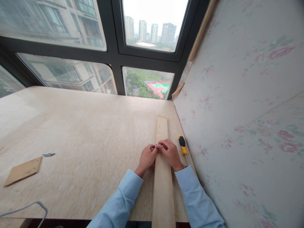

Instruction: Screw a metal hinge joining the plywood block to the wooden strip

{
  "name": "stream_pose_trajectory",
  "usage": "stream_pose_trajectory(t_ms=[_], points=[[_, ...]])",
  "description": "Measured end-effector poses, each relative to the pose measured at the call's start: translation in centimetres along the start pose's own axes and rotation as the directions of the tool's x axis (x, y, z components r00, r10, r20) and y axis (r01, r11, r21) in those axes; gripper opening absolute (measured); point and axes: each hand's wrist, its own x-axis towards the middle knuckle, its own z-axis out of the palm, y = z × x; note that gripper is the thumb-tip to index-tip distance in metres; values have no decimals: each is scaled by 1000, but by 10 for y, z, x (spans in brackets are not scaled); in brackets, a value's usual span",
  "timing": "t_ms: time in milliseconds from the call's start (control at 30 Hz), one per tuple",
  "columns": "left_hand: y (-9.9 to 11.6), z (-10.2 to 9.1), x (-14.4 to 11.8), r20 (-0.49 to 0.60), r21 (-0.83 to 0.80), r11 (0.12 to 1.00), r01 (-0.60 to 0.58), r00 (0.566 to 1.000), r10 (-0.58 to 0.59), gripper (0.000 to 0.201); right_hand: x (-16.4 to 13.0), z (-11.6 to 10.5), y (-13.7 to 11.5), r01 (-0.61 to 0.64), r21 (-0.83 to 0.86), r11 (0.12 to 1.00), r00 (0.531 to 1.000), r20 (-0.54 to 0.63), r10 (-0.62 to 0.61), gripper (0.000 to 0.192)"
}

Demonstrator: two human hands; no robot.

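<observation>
White cable: at the lower left I see it bent across the near edge of the bench [95, 183].
Thin board piece [23, 171]: it lies flat on the bench, with small holes near its right end.
Screws [48, 155]: a few are lying together, just beside the far corner of this board piece.
Left hand [147, 157]: I have its fingers bent and almost closed, pinching at a small whitish piece [156, 145]; something red shows under this hand.
Long plank [162, 186]: it lies lengthwise under both hands and reaches the bottom of my view; the whitish piece is above its left edge.
Right hand [170, 154]: its fingers are also pinched at the same piece, which is too small for me to identify.
Screwdriver [182, 145]: it rests between the right hand and the flowered wall [237, 110], its shaft partly hidden by the sleeve [197, 193].
</observation>
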Motion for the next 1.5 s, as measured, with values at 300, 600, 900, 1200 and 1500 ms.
stream_pose_trajectory(t_ms=[300, 600, 900, 1200, 1500], points=[[2, 0, -2, -22, 15, 1000, -10, 1000, 10, 33, 1, -9, 2, 27, 53, 998, 999, 46, -30, 15], [1, -1, -2, -48, 89, 994, -57, 997, 62, 37, 0, -1, 1, 13, -53, 998, 1000, 26, -11, 10], [-3, 0, 0, -39, 75, 996, -42, 998, 45, 33, 3, -14, 1, -16, -70, 997, 998, -62, 12, 24], [-4, 1, 0, -13, 37, 999, -21, 1000, 22, 34, 5, -48, 21, -202, -322, 925, 943, -317, 96, 25], [-2, 0, -1, -13, 37, 999, -4, 1000, 5, 35, -4, -60, 32, -289, -620, 729, 955, -239, 175, 28]])
